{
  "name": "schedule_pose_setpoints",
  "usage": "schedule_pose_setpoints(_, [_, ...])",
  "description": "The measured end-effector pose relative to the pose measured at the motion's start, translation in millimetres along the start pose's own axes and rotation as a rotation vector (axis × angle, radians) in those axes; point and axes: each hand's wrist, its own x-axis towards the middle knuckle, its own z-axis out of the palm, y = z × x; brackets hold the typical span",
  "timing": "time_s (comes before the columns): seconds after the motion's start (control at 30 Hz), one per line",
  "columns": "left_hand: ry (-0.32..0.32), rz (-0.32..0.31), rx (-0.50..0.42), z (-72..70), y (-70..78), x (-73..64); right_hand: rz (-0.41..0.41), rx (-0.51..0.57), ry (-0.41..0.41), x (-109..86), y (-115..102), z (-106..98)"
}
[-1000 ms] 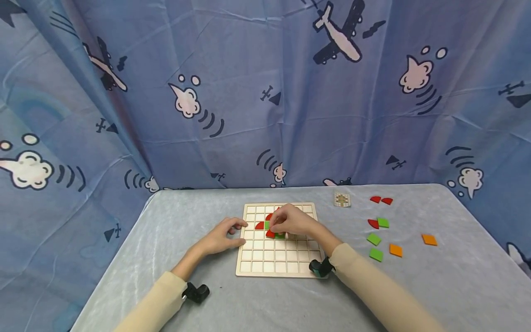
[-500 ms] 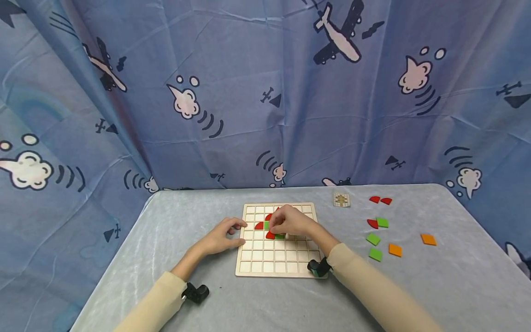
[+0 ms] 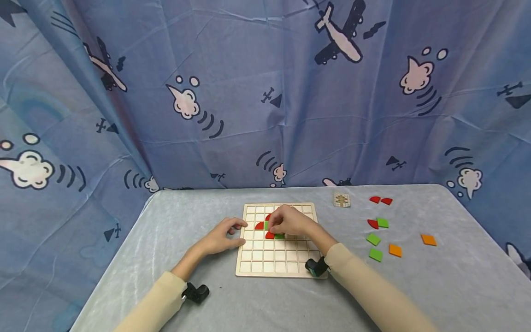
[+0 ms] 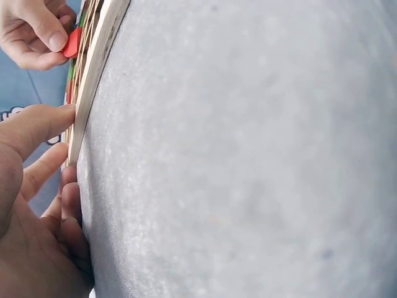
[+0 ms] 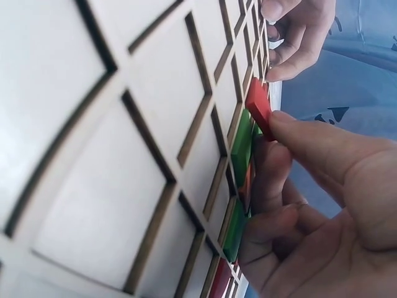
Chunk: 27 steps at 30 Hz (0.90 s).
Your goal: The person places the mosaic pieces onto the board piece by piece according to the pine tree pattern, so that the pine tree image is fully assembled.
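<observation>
My right hand (image 3: 292,221) is over the middle of the wooden grid board (image 3: 257,267). Between its thumb and index finger it pinches a red quarter-circle tile (image 5: 259,107), tilted close over the grid in the right wrist view. Green tiles (image 5: 240,146) and an orange one sit in cells beside the fingers. Left of that hand, a red quarter-circle tile (image 3: 259,225) lies in a cell; part of the pattern is hidden under the hand. My left hand (image 3: 224,237) rests at the board's left edge, thumb and fingers spread and touching the rim.
On the grey table (image 3: 199,313), right of the board, lie loose green tiles (image 3: 374,239), orange tiles (image 3: 395,250) and red quarter-circles (image 3: 386,201). A small pattern card (image 3: 342,199) lies behind the board's right side. A blue curtain (image 3: 232,92) hangs behind.
My right hand stays over the same cells, with its wrist shifting very slightly left. The left hand and the loose tiles have not moved.
</observation>
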Motion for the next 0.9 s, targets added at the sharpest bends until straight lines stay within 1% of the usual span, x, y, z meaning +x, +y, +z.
schedule_pose_setpoints(0.27, [0.003, -0.001, 0.001, 0.7, -1.6, 0.8, 0.009, -0.017, -0.015, 2.1, -2.9, -1.7])
schedule_pose_setpoints(0.6, [0.004, 0.026, -0.011, 0.0, -2.3, 0.2, -0.009, -0.08, -0.028, 2.7, -2.6, -0.6])
schedule_pose_setpoints(0.9, [0.008, 0.013, -0.003, 0.1, -2.4, 0.1, -0.003, -0.086, -0.029, 2.4, -2.0, 1.3])
